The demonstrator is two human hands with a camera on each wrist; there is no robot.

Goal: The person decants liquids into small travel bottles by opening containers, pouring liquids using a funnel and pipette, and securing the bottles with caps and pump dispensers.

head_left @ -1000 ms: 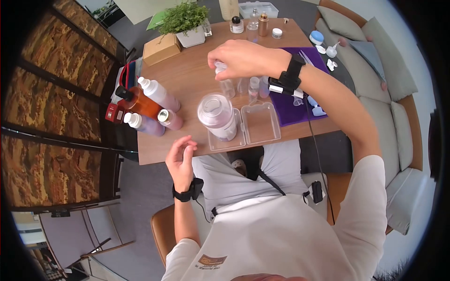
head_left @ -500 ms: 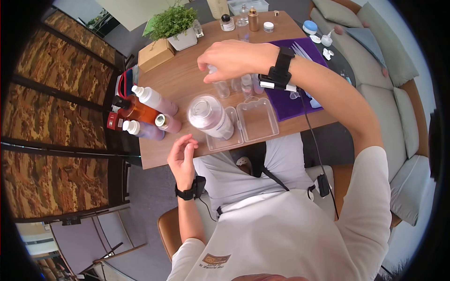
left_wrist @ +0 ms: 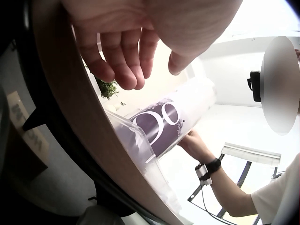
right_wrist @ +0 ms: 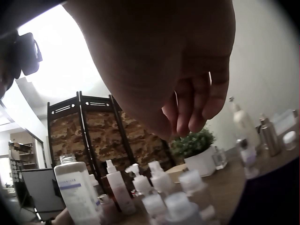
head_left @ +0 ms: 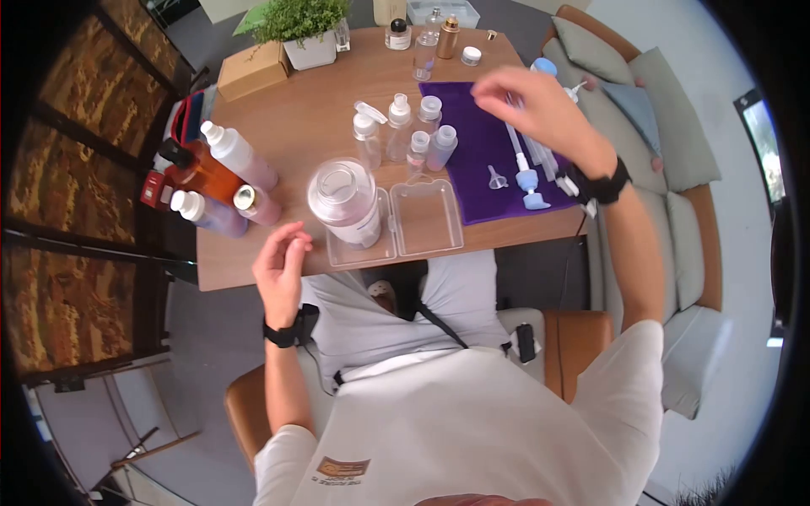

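Observation:
My right hand (head_left: 540,110) hovers over the purple mat (head_left: 472,190) at the table's right, fingers loosely bent and nothing showing between them. Below it on the mat lie a blue-and-white pump head (head_left: 528,181) and a small clear funnel (head_left: 498,178). To its left stand several small clear bottles, among them a pump bottle (head_left: 367,139) and a spray bottle (head_left: 399,126). My left hand (head_left: 281,261) is at the front table edge, fingers relaxed and holding nothing. Beside it, a large uncapped clear bottle (head_left: 344,202) with a purple label stands over one half of an unfolded clear case (head_left: 426,218).
At the left stand an amber bottle (head_left: 202,173), a white spray bottle (head_left: 240,154) and other bottles. A cardboard box (head_left: 253,72) and a potted plant (head_left: 308,34) occupy the far left. Perfume bottles and a small white jar (head_left: 471,56) stand at the back.
My right hand has left the top of the small pump bottle and moved right, over the purple mat. The left hand keeps its place by the large bottle; the head view has shifted.

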